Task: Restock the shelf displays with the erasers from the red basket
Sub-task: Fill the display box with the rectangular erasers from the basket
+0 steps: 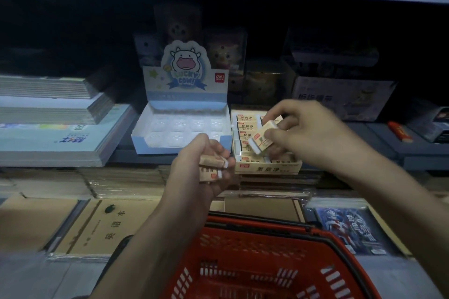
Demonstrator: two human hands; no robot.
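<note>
Right hand (pixel 311 128) pinched one sleeved eraser (pixel 263 138) by its edges just above the cream display box (pixel 267 169), while left hand (pixel 194 173) clutched spare erasers (pixel 210 162) above the red basket (pixel 243 262); the blocks were judged light, firm, non-slippery, best gripped across the paper sleeve.

Left hand (pixel 198 172) grips stacked erasers (pixel 211 162) with curled fingers; right hand (pixel 307 128) pinches a single eraser (pixel 263 137)

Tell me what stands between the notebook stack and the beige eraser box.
The Lucky Cow display box, between the notebook stack and the eraser box; the head view shows it.
</note>
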